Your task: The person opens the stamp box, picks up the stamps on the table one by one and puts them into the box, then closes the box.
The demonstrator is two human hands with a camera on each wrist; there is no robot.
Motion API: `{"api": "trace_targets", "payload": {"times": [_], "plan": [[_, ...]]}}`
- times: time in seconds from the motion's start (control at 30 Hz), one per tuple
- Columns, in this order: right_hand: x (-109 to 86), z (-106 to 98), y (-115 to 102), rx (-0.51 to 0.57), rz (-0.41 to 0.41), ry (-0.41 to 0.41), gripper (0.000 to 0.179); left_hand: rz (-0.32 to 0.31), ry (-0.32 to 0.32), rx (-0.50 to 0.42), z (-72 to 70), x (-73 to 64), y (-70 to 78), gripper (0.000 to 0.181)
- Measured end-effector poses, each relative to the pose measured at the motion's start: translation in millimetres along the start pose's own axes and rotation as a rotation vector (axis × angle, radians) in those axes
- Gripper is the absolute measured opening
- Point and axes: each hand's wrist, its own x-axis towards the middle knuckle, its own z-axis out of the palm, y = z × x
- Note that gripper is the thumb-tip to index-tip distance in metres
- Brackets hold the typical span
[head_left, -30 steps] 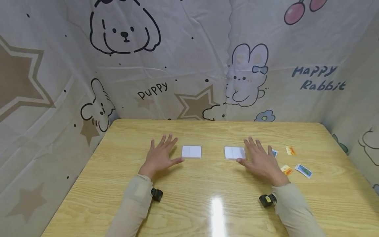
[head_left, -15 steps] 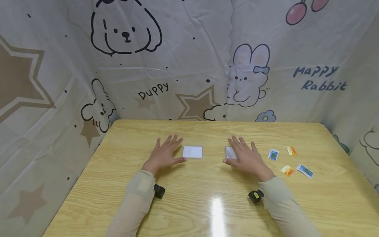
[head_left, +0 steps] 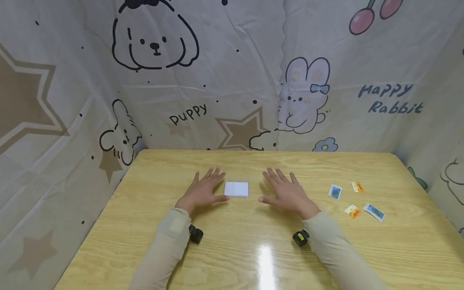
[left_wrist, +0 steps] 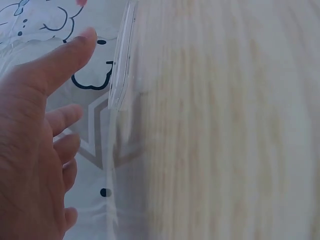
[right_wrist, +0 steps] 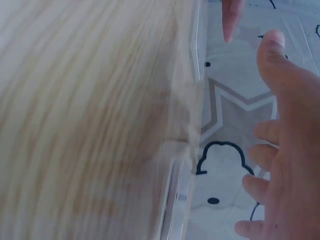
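On the table lies a flat white rectangular case (head_left: 236,189) with clear plastic edges, seen edge-on as a clear case (left_wrist: 121,55) in the left wrist view. My left hand (head_left: 203,192) is at its left side, fingers spread and thumb pointing to its near left corner; whether it touches cannot be told. My right hand (head_left: 288,194) is to the right of the case, fingers spread, apart from it. It hides a second case in the head view, but that second case (right_wrist: 175,205) shows low in the right wrist view. Neither hand holds anything.
Several small picture cards lie right of my right hand: a blue-green card (head_left: 335,192), an orange card (head_left: 357,187), another orange card (head_left: 353,211) and a curved blue-green card (head_left: 374,212). A printed cloth (head_left: 217,80) hangs behind the wooden table (head_left: 232,257).
My right hand has moved left, from the second case's right side across it, and now hides it in the head view. The left hand has shifted slightly right, toward the first case.
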Motion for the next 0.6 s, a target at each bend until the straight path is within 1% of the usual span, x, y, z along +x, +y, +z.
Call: {"api": "trace_targets", "payload": {"times": [0.2, 0.33, 0.43, 0.6], "plan": [[10.4, 7.5, -9.1, -0.009, -0.027, -0.006, 0.087, 0.001, -0.008, -0.023, 2.7, 4.4, -2.7, 0.089], [18.8, 13.7, -14.5, -0.010, -0.033, -0.019, 0.087, 0.008, -0.017, -0.029, 4.1, 8.3, -7.1, 0.089], [24.4, 16.2, -17.8, -0.020, -0.032, -0.033, 0.087, 0.022, -0.027, -0.039, 5.7, 10.8, -10.0, 0.088], [33.3, 14.8, -23.7, -0.063, -0.073, -0.042, 0.087, 0.050, -0.042, -0.074, 5.0, 13.5, -9.1, 0.086]]}}
